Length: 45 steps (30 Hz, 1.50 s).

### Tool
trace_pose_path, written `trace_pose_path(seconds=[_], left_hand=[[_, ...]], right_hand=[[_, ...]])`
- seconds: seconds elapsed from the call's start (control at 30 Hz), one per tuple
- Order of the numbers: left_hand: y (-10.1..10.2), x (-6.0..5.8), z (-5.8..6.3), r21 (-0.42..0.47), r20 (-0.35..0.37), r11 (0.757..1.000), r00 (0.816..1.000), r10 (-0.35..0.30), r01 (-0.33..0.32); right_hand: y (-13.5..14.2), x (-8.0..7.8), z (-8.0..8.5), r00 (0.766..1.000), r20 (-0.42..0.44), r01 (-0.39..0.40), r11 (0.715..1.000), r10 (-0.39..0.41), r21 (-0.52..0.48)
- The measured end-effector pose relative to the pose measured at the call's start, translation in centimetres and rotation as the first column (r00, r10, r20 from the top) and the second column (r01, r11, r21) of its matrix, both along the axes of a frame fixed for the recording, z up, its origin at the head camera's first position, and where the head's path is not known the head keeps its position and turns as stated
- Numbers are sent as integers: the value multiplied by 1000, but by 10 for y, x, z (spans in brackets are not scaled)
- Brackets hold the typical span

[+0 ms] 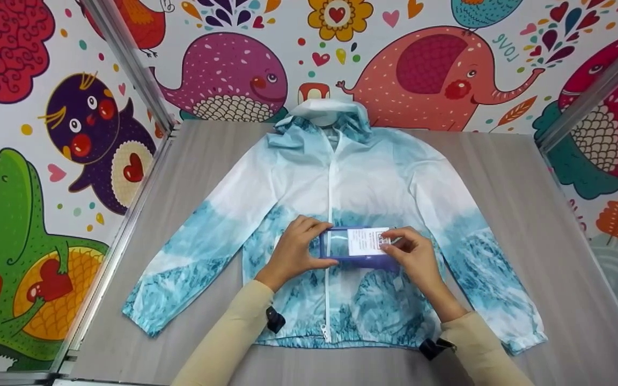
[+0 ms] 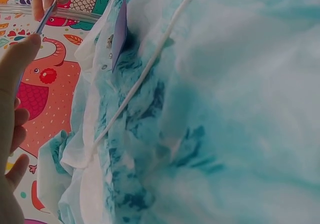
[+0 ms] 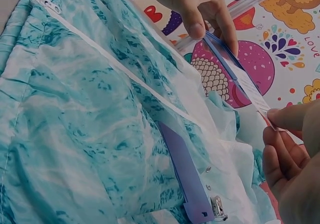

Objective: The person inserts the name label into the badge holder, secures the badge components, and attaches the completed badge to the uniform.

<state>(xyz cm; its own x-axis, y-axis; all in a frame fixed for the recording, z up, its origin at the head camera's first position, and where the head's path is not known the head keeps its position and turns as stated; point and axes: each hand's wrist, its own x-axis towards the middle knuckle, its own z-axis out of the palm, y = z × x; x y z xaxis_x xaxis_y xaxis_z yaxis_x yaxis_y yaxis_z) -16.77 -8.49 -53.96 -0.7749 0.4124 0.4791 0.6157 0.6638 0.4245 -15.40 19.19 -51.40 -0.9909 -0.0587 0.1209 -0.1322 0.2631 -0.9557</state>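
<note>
A blue-framed clear badge holder (image 1: 337, 244) is held by its left end between the thumb and fingers of my left hand (image 1: 293, 249). My right hand (image 1: 413, 252) pinches the right end of a white printed card (image 1: 363, 242), which overlaps the holder's right part. Both are raised over a hooded teal-and-white zip jacket (image 1: 298, 177). In the right wrist view, the card (image 3: 254, 95) reaches from the holder's far end to my right fingertips. A separate purple-blue plastic piece (image 3: 182, 171) lies on the jacket, a metal clip (image 3: 218, 208) at its end.
The jacket lies front up with both sleeves spread on a grey wood-grain table (image 1: 572, 300). Walls with cartoon animals (image 1: 234, 69) rise at the back and sides, with metal posts (image 1: 126, 59) at the corners. Dark straps (image 1: 275, 320) circle both wrists.
</note>
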Motion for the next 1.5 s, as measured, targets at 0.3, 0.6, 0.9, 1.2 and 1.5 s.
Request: trace_pose_path(seconds=[0.3, 0.6, 0.9, 1.2, 1.5], left_hand=[[3, -1, 1, -11, 6, 1000, 1000, 2, -2], [4, -2, 1, -18, -1, 1000, 1000, -7, 7], [7, -2, 3, -15, 31, 1000, 999, -10, 11], [9, -2, 5, -33, 34, 999, 999, -7, 8], [9, -2, 3, -32, -12, 999, 1000, -12, 12]], right_hand=[[1, -7, -16, 999, -38, -39, 999, 39, -7], [-4, -5, -12, 997, -47, -67, 998, 67, 17], [-14, 7, 18, 995, -33, -94, 995, 95, 24], [-18, 7, 15, 995, -48, -89, 996, 89, 7], [-27, 8, 16, 996, -73, -49, 998, 52, 34]])
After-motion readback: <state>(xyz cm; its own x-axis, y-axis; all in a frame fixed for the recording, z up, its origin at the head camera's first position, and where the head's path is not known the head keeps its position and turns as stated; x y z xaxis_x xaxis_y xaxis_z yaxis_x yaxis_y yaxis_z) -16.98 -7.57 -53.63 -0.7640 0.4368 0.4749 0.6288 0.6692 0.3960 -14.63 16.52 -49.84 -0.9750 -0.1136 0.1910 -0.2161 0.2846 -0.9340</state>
